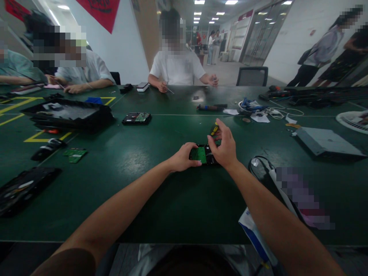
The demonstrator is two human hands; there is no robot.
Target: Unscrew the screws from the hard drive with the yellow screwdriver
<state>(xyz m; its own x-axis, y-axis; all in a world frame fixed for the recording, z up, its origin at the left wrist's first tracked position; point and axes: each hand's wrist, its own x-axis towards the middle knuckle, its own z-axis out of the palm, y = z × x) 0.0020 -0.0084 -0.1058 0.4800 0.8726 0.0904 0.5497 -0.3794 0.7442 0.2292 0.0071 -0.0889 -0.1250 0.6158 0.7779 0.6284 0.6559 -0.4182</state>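
On the green table right in front of me lies a small black device [210,158] with a green circuit board [199,154] showing on its upper face. My left hand [184,157] grips its left end, thumb along the near edge and fingers on the far side. Above the device's right part, my right hand [225,143] is closed round a screwdriver with a black and yellow handle [214,129]. The screwdriver's tip is hidden behind the right hand, so whether it touches the device cannot be told.
Left of me are a black tray [71,115], a loose green board [75,154] and an opened black device [25,188]. Another small device [137,118] sits farther off. To the right lie tangled cables [253,105], a grey metal box [330,142] and a white power strip [283,191]. People sit opposite.
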